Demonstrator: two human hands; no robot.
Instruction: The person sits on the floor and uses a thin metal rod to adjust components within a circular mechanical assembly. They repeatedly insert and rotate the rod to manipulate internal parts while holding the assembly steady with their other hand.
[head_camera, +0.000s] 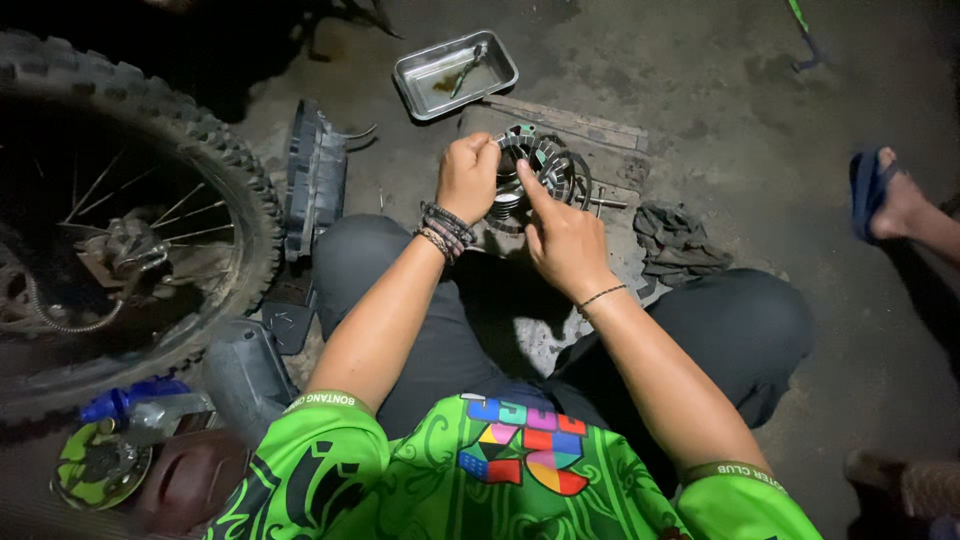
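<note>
A: One knobby wheel (120, 230) is seen off at the left; one clutch pack (535, 170) is held over the floor, plates apparently only partly seated.

B: Left hand (466, 178) is pinched on its rim, right hand (565, 240) pressed with one finger. One metal tray (412, 75) is counted behind.

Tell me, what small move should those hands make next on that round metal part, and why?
Probably press the top ring flat. The left hand grips the round clutch-like part at its rim, while the right hand points a finger onto its ringed top, which looks slightly uneven.
</note>
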